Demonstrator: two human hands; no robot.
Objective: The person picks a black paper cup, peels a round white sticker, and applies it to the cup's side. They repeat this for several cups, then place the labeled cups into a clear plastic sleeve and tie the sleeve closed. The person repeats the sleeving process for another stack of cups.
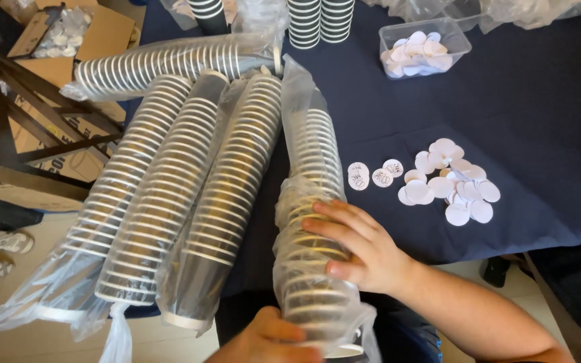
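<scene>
Head view, close, looking steeply down

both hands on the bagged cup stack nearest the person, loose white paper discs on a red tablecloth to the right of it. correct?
Not quite: the tablecloth is dark navy blue, not red, as the head view shows. The rest holds: the right hand and the left hand are both on the bagged cup stack nearest the person, and the loose white paper discs lie on the cloth to the right of it.

I'm seeing thin, glossy, crinkled plastic sleeves [304, 282] over matt paper cups [169, 202], a matt dark cloth tablecloth [532, 101], smooth white paper discs [452, 185], a clear plastic tub [425, 47], and rough brown cardboard boxes [105, 30].
</scene>
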